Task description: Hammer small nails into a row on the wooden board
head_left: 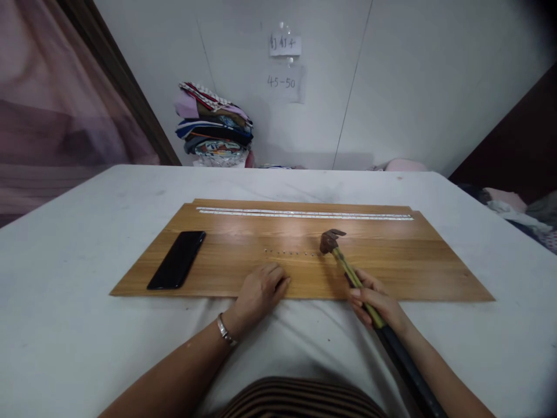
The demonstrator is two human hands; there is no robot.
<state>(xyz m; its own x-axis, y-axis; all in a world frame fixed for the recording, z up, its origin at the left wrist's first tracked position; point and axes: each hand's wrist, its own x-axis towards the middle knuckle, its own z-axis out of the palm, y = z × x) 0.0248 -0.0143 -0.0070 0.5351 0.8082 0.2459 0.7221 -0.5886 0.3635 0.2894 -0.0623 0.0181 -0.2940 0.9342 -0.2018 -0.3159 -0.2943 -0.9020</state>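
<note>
A wood-grain board (243, 238) lies flat in front of me, with a row of several small nails (290, 253) near its middle. My right hand (374, 302) is closed around the handle of a claw hammer (347, 268). The hammer's rusty head is over the right end of the nail row, claw pointing away to the right; whether it touches a nail I cannot tell. My left hand (263, 284), with a bracelet on its wrist, rests at the board's near edge below the nails. Its fingers are curled in, hiding whatever may be inside.
A black phone (177, 260) lies on the board's left side. Two white measuring strips (304, 215) run along the far edge. Under the board is a white-covered table (65, 244). Folded cloth (215, 122) is stacked behind it, against the wall.
</note>
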